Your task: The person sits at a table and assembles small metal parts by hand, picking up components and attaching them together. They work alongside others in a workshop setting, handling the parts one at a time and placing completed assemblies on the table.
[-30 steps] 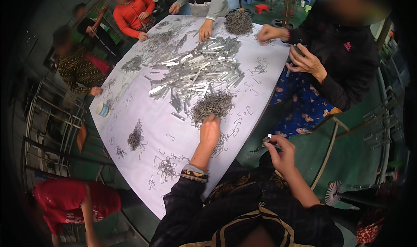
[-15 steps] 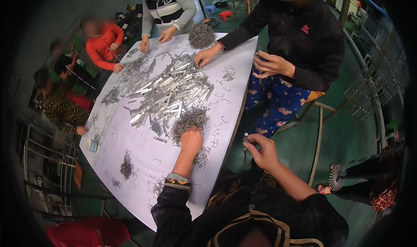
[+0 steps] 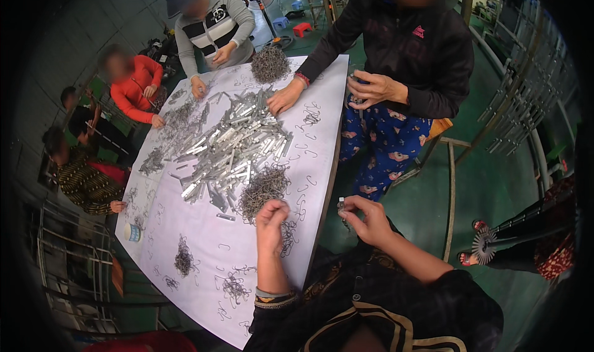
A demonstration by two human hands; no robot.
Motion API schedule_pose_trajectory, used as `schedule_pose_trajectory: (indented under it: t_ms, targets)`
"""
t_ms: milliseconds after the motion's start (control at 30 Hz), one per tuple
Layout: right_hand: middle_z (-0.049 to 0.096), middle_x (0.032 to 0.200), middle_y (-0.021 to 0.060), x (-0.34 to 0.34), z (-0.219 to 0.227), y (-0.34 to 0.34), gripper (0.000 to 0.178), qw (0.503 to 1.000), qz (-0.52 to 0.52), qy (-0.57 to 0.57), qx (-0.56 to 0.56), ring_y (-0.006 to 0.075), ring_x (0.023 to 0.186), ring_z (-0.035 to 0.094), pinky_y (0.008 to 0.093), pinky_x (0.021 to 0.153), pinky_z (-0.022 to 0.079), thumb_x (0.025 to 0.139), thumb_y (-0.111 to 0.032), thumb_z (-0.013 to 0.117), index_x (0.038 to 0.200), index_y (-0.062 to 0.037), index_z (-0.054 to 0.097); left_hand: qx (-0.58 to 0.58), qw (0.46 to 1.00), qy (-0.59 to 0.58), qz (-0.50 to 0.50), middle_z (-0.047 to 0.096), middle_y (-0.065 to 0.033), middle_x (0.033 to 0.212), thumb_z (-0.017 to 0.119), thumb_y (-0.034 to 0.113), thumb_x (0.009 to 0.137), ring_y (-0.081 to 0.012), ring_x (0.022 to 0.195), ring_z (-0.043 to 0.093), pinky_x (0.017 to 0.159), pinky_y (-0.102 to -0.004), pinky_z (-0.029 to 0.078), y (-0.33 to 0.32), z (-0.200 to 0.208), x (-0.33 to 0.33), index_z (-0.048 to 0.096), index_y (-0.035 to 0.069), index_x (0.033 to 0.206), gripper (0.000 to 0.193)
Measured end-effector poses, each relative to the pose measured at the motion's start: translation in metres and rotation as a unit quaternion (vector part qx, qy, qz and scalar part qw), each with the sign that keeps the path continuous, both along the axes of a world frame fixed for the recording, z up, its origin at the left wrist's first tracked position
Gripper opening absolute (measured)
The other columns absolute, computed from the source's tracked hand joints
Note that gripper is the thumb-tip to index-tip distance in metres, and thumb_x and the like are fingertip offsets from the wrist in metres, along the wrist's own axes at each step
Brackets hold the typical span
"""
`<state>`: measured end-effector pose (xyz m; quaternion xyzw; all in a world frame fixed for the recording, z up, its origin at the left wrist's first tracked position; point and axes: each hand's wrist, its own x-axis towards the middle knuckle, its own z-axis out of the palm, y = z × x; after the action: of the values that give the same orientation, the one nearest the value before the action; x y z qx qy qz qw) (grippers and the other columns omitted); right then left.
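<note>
Just off the counter (image 3: 201, 231), the right hand (image 3: 370, 222) has a small metal piece (image 3: 341, 201) pinched, so a loose grip could drop it, and the left hand (image 3: 270, 223) is curled by the wire hooks (image 3: 262, 190), can't tell if holding any.

One fisheye camera looks slantwise down from the wearer's head, facing twelve o'clock; the wearer's jacket (image 3: 427, 309) sits nearest, at six, the table (image 3: 207, 228) spreading from seven to twelve.

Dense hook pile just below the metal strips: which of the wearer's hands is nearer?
Left. The left hand is at the near edge of the hook pile, contact unclear; the right hand is off right, beyond the table.
</note>
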<state>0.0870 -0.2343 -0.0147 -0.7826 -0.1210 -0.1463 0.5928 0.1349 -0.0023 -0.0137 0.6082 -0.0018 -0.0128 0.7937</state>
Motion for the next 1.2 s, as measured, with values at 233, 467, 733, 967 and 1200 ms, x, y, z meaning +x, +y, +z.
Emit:
schedule_pose_trajectory:
  t_ms: [233, 467, 733, 967, 1200]
  targets:
    - [0.067, 0.088, 0.0125, -0.003, 0.001, 0.002, 0.022, 0.999, 0.036, 0.011, 0.01, 0.0231, 0.08, 0.068, 0.0302, 0.06, 0.051, 0.083, -0.007, 0.066, 0.103, -0.0012, 0.061, -0.153, 0.964, 0.015, -0.218, 0.055, -0.003, 0.096, 0.058, -0.001, 0.085, -0.0091, 0.089, 0.05, 0.081, -0.0218, 0.038, -0.049, 0.02, -0.019, 0.059, 0.0, 0.091, 0.006]
    - [0.067, 0.092, 0.0138, -0.008, 0.008, 0.0, 0.022, 0.998, 0.056, 0.001, 0.008, 0.0239, 0.084, 0.068, 0.0314, 0.065, 0.053, 0.083, -0.005, 0.065, 0.103, -0.0008, 0.061, -0.139, 0.964, 0.073, -0.216, 0.055, -0.0027, 0.094, 0.057, 0.0, 0.086, -0.0092, 0.086, 0.05, 0.078, -0.022, 0.039, -0.056, 0.017, -0.018, 0.06, 0.0, 0.092, 0.006]
    - [0.067, 0.093, 0.014, -0.01, 0.0, -0.004, 0.026, 0.997, 0.081, -0.009, -0.015, 0.0268, 0.083, 0.067, 0.0346, 0.072, 0.053, 0.083, -0.01, 0.065, 0.108, -0.004, 0.062, -0.079, 0.98, 0.033, -0.179, 0.052, -0.0046, 0.09, 0.059, 0.002, 0.082, -0.0116, 0.083, 0.048, 0.076, -0.0227, 0.037, -0.065, 0.031, -0.018, 0.057, 0.0, 0.087, 0.005]
    - [0.064, 0.084, 0.0107, -0.005, -0.007, -0.006, 0.03, 0.992, 0.119, -0.001, -0.031, 0.0263, 0.08, 0.064, 0.0358, 0.07, 0.049, 0.085, -0.015, 0.064, 0.113, -0.0042, 0.059, 0.223, 0.927, -0.283, -0.106, 0.053, -0.0109, 0.092, 0.054, -0.004, 0.083, -0.0189, 0.086, 0.05, 0.083, -0.0315, 0.04, -0.075, 0.038, -0.032, 0.051, -0.001, 0.089, 0.007]
    - [0.064, 0.085, 0.012, -0.007, -0.005, -0.004, 0.021, 0.989, 0.029, -0.1, 0.105, 0.0248, 0.078, 0.063, 0.0345, 0.068, 0.049, 0.081, -0.015, 0.068, 0.095, 0.001, 0.065, 0.361, 0.829, -0.414, -0.104, 0.053, -0.0152, 0.088, 0.051, -0.005, 0.084, -0.0265, 0.084, 0.052, 0.081, -0.0369, 0.042, -0.089, 0.054, -0.038, 0.049, -0.002, 0.088, 0.005]
